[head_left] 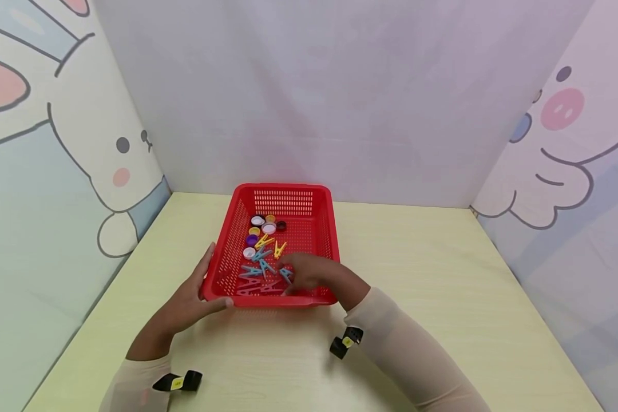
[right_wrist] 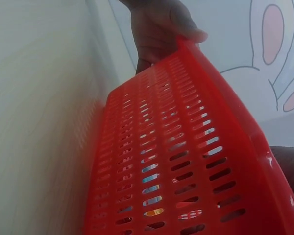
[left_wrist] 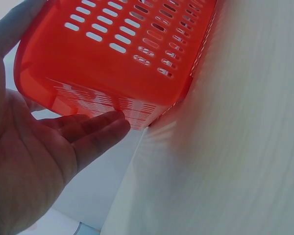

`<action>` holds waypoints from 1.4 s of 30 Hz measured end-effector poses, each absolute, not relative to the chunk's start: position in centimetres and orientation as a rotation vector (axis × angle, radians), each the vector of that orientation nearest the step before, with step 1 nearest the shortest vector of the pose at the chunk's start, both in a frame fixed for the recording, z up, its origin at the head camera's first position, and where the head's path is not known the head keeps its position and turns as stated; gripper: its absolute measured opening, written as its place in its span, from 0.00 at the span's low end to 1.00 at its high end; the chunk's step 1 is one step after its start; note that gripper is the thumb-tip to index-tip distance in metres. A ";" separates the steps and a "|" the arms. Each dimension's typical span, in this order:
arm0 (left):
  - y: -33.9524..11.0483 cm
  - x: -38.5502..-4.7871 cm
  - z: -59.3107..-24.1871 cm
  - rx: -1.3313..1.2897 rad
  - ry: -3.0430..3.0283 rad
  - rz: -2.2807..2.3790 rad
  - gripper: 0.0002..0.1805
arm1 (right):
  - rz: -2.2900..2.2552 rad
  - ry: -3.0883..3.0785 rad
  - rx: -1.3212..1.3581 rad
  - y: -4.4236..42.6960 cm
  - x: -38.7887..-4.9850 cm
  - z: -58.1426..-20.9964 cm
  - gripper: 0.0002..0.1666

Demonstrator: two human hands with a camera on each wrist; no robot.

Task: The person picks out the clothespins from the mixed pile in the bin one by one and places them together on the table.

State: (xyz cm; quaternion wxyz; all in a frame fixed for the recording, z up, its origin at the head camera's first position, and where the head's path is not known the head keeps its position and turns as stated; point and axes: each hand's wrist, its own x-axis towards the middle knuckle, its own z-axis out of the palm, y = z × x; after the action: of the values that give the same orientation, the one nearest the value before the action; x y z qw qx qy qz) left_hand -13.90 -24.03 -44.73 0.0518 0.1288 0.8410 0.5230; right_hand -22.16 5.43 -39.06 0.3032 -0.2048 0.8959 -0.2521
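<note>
A red plastic basket (head_left: 335,240) with slotted walls stands on the table. At its near left corner my left hand (head_left: 187,297) holds it, with the thumb over the front rim and the fingers along the outside of the left wall; in the left wrist view this hand (left_wrist: 34,142) shows its palm side. My right hand (head_left: 309,272) reaches inside at the near right, thumb and index finger apart. Between them is a blue clothespin (head_left: 285,274); whether they touch it is unclear. Beside it lie other blue clothespins (head_left: 251,271), red clothespins (head_left: 249,283) and yellow clothespins (head_left: 280,250).
Several bottle caps lie at the basket's back left, among them a purple cap (head_left: 252,240), a white cap (head_left: 249,252) and a black cap (head_left: 281,225). The pale wooden table (head_left: 417,274) surrounds the basket. Printed walls (head_left: 309,97) enclose the back and sides.
</note>
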 end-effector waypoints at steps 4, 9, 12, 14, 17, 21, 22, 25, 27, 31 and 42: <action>-24.0 -14.0 -44.7 0.390 2.559 1.588 0.74 | -0.676 2.370 -0.534 5.5 -22.2 -39.0 0.43; -24.0 -14.0 -44.7 0.404 2.567 1.583 0.73 | -0.667 2.376 -0.518 5.4 -22.2 -39.0 0.41; -24.1 -14.0 -44.8 0.403 2.571 1.580 0.73 | -0.669 2.380 -0.511 5.4 -22.2 -39.0 0.40; -24.1 -14.0 -44.8 0.401 2.571 1.579 0.73 | -0.672 2.384 -0.516 5.4 -22.2 -39.0 0.40; -24.2 -14.0 -44.8 0.407 2.563 1.586 0.73 | -0.680 2.391 -0.518 5.4 -22.3 -39.0 0.40; -24.2 -14.1 -44.8 0.424 2.553 1.597 0.73 | -0.733 2.390 -0.478 5.4 -22.3 -39.0 0.41; -24.2 -14.1 -44.9 0.420 2.552 1.601 0.73 | -0.750 2.390 -0.466 5.4 -22.4 -39.0 0.41; -24.3 -14.2 -45.0 0.410 2.550 1.597 0.73 | -0.793 2.411 -0.428 5.3 -22.4 -38.9 0.41; -24.3 -14.2 -45.1 0.402 2.548 1.597 0.73 | -0.823 2.451 -0.412 5.2 -22.4 -38.9 0.40; -24.3 -14.3 -44.9 0.412 2.550 1.596 0.73 | -0.894 2.551 -0.393 5.0 -22.4 -38.8 0.35; -24.3 -14.4 -45.1 0.401 2.551 1.591 0.73 | -1.021 2.735 -0.445 4.8 -21.7 -38.5 0.27</action>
State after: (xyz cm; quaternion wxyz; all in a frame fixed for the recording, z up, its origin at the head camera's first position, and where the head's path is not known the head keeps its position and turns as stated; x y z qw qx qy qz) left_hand -14.41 -24.27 -45.09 0.0543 0.1319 0.8397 0.5239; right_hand -21.65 4.81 -38.46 0.0943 -0.1500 0.9221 -0.3441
